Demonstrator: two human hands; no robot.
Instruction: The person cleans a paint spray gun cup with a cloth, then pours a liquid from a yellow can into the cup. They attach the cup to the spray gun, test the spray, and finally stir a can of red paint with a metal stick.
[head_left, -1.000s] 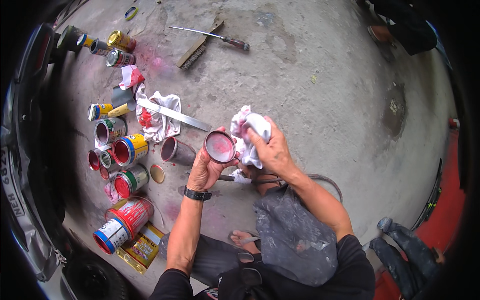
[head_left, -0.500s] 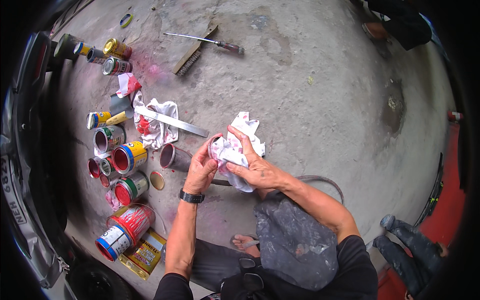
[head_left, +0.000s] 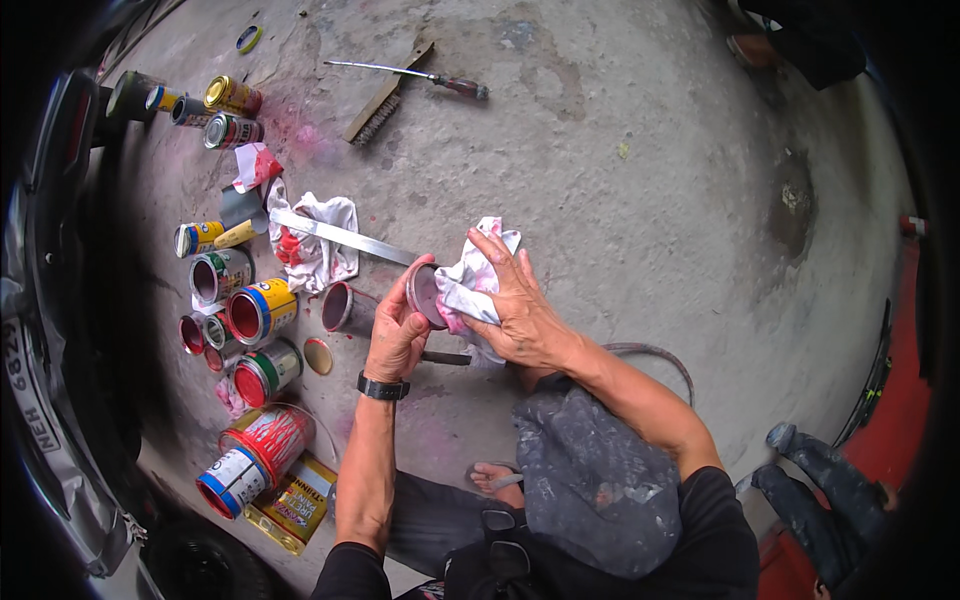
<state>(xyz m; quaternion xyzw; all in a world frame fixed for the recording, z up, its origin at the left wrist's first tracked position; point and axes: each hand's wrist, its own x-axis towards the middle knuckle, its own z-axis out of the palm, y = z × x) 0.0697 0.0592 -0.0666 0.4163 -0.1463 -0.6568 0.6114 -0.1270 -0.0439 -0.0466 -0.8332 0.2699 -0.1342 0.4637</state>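
Observation:
My left hand, with a black watch at its wrist, grips a small round cup by its rim. The cup's open mouth shows a dull mauve inside; how deep it goes is hidden. Close beside it, my right hand clasps a crumpled white rag with pink stains, which touches the cup's right side. Just left of my hands, an open can with a dark red inside lies on the concrete. A flat metal strip rests across a second white cloth stained red.
Several paint cans cluster at the left, near a car. A wire brush and a screwdriver lie farther off. A thinner tin sits at lower left, and a hose curves at right. Other people's legs show at the right.
The rag has come away from the cup's mouth toward the right, uncovering the mauve inside. My right hand has shifted slightly, its fingers now over the rag.

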